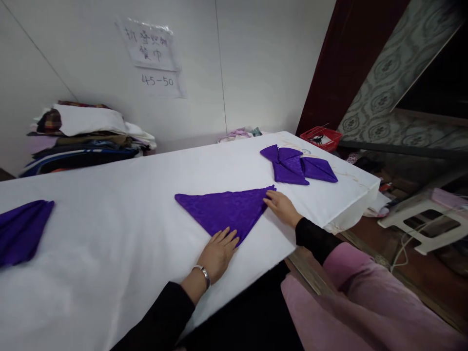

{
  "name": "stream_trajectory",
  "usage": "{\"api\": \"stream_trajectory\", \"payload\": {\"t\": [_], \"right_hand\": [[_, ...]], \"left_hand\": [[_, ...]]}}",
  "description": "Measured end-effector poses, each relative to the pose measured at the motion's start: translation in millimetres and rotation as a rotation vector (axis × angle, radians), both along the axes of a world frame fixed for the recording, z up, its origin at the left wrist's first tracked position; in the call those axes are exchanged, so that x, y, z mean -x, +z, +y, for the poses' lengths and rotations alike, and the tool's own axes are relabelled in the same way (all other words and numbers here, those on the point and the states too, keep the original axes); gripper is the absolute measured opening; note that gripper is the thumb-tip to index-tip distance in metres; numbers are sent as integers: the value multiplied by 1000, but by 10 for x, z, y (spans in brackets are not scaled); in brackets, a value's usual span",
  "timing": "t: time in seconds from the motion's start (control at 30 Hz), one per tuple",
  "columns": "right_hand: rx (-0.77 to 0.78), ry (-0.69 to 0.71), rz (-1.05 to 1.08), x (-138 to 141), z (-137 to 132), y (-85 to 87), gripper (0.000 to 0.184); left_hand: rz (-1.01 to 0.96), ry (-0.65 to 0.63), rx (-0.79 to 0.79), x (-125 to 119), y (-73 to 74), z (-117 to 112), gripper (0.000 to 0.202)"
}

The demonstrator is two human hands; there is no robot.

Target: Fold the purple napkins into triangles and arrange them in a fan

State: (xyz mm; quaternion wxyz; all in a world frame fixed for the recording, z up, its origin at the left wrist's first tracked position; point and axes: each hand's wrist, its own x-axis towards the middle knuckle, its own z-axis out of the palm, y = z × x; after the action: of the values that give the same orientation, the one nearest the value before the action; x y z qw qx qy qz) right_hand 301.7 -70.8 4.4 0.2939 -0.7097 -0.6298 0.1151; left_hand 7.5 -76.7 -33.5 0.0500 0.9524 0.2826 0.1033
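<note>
A purple cloth napkin (226, 209), folded into a triangle, lies on the white-covered table in front of me. My left hand (216, 256), with a silver bracelet at the wrist, rests flat with its fingers stretched over the napkin's near corner. At the right corner, my right hand (283, 207) has its fingertips closed on the cloth's edge. Beyond it lie several folded purple napkins (292, 165), close together. Another purple napkin (24, 231) lies at the far left, cut off by the picture's edge.
The white tablecloth (120, 234) hangs over the table's right end. A stack of clothes (91, 134) stands behind the table at the left. A red basket (321, 139) is at the far right corner. A white plastic stool (426, 219) stands to the right. Handwritten paper signs (155, 56) hang on the wall.
</note>
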Motion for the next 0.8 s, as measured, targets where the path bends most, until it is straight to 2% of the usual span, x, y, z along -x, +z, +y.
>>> {"api": "stream_trajectory", "payload": {"t": [0.07,0.13,0.27,0.4,0.53,0.8], "right_hand": [[48,-160,197,-146,131,35,26],[126,-241,295,-269,243,51,21],[253,-269,421,-380,387,36,28],[321,-288,511,-359,482,31,33],[350,-316,554,-316,540,61,31],[306,-301,535,-340,364,62,26]], "left_hand": [[-14,-3,-7,7,36,-12,35],[-34,-7,0,11,87,-27,37],[-108,14,32,-2,163,-46,47],[-193,86,27,-42,160,-43,31],[-263,88,4,-67,136,-44,22],[-337,86,-45,-57,174,-60,18]]}}
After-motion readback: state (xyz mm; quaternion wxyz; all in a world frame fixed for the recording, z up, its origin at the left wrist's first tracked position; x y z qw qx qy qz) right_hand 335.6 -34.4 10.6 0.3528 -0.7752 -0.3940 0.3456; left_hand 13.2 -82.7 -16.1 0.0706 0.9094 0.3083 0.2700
